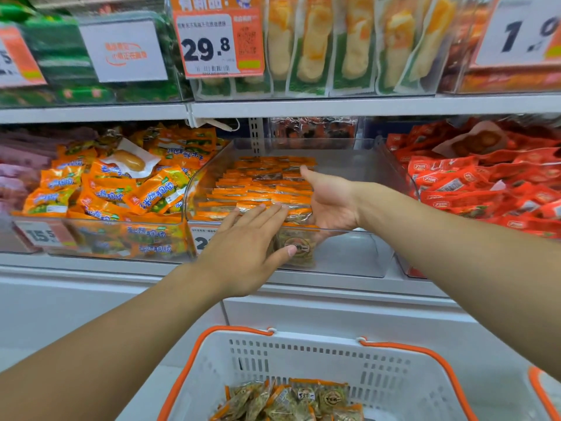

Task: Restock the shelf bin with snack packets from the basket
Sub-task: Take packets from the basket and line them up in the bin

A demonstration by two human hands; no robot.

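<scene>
Both hands flat-open, gripping nothing: left hand [243,247] and right hand [326,202] bracket packet rows [258,189] inside clear bin [349,253], probably squaring stack. Basket [303,357] holds more.

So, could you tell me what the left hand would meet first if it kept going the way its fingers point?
Probably the row of orange-edged packets in the clear bin: the left hand already has its fingertips at the front rim, pointing up-right into them. Depth is hard to judge.
</scene>
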